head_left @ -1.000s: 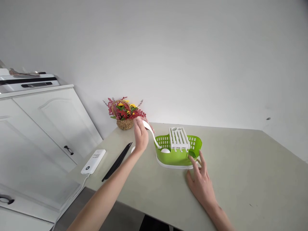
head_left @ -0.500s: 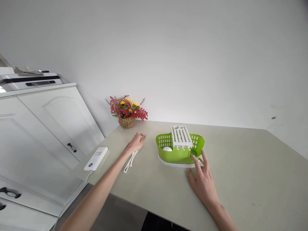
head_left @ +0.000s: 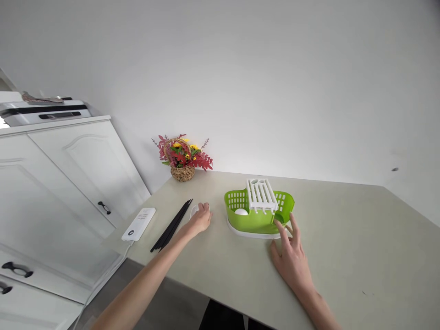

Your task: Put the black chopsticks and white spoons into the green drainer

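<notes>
Toward the left edge of the surface [head_left: 343, 238], left hand [head_left: 200, 220] is now down low, just right of the black chopsticks [head_left: 172, 227]. A second ago it was up by the green basket [head_left: 252, 223], gripping a curved white handle that reached to the basket's left end. So the action has shifted from basket to loose stuff; reads to me as a handling step at the white piece [head_left: 193, 210], which pokes out beside the knuckles.

Left fingers: curled, drawn close together, near or on that piece; can't tell from here if they've got hold of it. Right hand [head_left: 292, 256]: fingers spread, thumb apart, fingertips at the basket's near right side, nothing gripped as far as I can see. Looks like steadying; pose basically unchanged.

Basket itself hasn't really moved, about midway along the surface, closer to the back edge than the near one, white rack [head_left: 262, 193] across its top, rounded white thing [head_left: 241, 211] still inside, left end. Half a second back, pale handles showed below the left hand; none visible now, maybe behind the forearm. Chopsticks in plain sight again, lying along the left edge.
</notes>
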A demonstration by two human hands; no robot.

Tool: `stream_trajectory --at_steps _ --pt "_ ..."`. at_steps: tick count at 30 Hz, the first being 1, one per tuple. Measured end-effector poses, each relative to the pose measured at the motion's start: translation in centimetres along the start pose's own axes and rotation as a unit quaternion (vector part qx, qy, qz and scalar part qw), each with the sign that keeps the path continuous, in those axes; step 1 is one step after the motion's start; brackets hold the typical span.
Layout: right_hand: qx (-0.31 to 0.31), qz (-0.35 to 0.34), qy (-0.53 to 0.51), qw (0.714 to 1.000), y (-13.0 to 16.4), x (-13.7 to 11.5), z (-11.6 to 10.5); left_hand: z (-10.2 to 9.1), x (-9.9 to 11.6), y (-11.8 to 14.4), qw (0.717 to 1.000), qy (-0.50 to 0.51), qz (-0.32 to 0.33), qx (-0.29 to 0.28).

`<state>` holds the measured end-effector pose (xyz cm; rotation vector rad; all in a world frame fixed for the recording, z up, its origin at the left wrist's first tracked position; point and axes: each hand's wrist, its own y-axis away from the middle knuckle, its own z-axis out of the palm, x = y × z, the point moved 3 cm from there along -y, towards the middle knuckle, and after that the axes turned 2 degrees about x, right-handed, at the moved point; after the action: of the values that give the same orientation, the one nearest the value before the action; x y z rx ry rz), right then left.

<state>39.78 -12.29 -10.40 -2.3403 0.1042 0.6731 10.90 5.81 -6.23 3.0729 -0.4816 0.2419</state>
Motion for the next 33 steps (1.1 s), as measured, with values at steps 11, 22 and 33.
stream_trajectory --at_steps 11,22,33 --pt "0.001 0.004 -0.002 1.0 0.0 -0.2 -0.2 2.2 0.5 1.1 0.99 0.013 0.036 0.139" --pt "-0.01 0.006 -0.012 1.0 0.0 -0.2 -0.3 1.8 -0.1 1.7 0.973 0.027 0.046 0.223" --pt "0.002 -0.002 -0.004 1.0 0.0 0.0 -0.1 -8.3 8.8 5.6 0.906 0.231 0.227 0.272"
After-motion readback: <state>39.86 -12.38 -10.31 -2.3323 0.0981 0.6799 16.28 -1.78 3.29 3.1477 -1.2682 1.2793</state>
